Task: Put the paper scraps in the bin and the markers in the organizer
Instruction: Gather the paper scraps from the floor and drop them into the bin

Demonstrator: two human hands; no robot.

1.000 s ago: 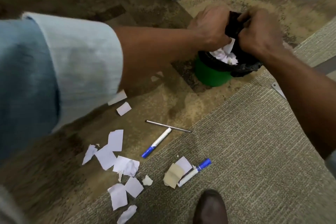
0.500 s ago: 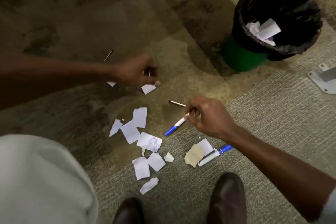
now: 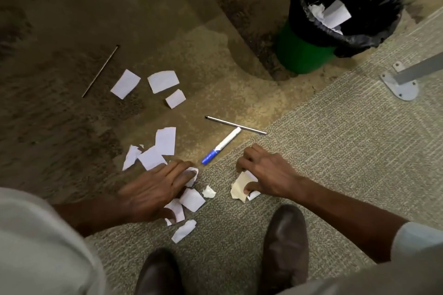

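White paper scraps (image 3: 165,140) lie scattered on the floor, three more farther out (image 3: 163,81). My left hand (image 3: 158,187) rests flat, fingers spread, on the nearest scraps (image 3: 191,200) without gripping any. To its right, my right hand (image 3: 266,175) is curled over a beige scrap (image 3: 238,185), thumb pinching it against a white piece underneath. A white marker with a blue cap (image 3: 221,146) lies between and just beyond both hands, untouched. The green bin with a black liner (image 3: 304,55) stands at the far right with paper (image 3: 335,13) inside. No organizer is in view.
Two thin metal rods lie on the floor, one (image 3: 236,125) touching the marker's end, one (image 3: 100,70) at far left. A grey table foot plate (image 3: 399,86) is bolted down right of the bin. My shoes (image 3: 285,246) stand just below the hands.
Both hands came away from the bin and down to the floor. The left moved from the far scraps to the near pile; the right moved from beside the marker onto the beige scrap.
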